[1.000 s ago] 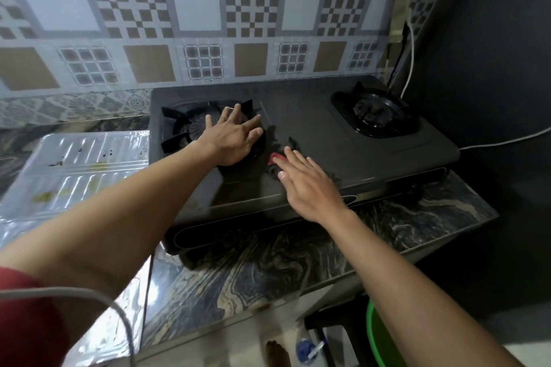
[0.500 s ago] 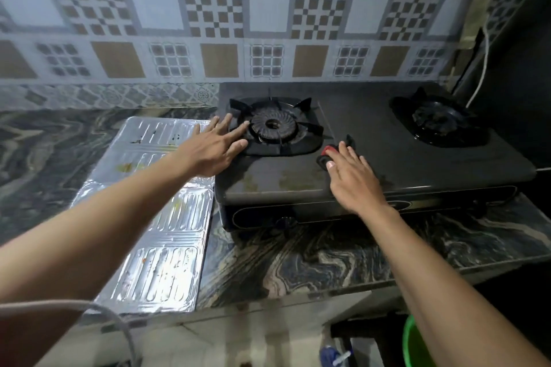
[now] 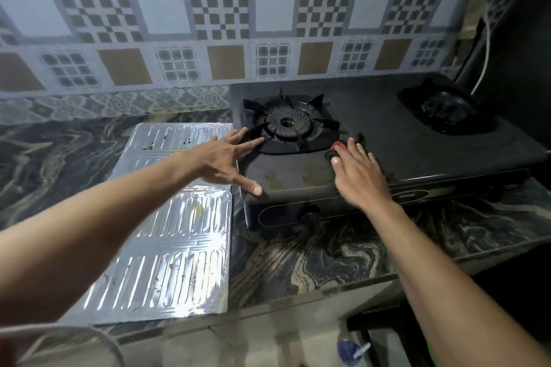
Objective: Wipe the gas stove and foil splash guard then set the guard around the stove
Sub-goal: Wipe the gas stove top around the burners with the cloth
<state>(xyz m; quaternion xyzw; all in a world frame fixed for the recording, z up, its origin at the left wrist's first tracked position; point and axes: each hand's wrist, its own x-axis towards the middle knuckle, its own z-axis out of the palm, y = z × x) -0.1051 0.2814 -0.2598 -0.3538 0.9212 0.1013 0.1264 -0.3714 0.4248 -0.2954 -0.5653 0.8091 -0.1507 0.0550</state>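
Note:
A black two-burner gas stove (image 3: 417,155) stands on a dark marbled counter (image 3: 313,262) against the tiled wall. A silver foil splash guard (image 3: 179,247) with brown specks lies flat on the counter, touching the stove's left side. My left hand (image 3: 226,158) is open with fingers spread over the stove's left front corner, fingertips near the left burner (image 3: 287,125). My right hand (image 3: 357,176) lies flat on the stove top between the burners, pressing a small red cloth (image 3: 339,145) that shows only at the fingertips.
The right burner (image 3: 447,112) sits near a dark side wall. A white cable (image 3: 484,53) hangs down in the back right corner. Greasy smears mark the stove top in front of the left burner. A blue object (image 3: 351,351) lies below the counter edge.
My left hand has come off the left burner and moved to the stove's left front corner. The right hand stays on the red cloth. The view has swung left, showing more foil guard.

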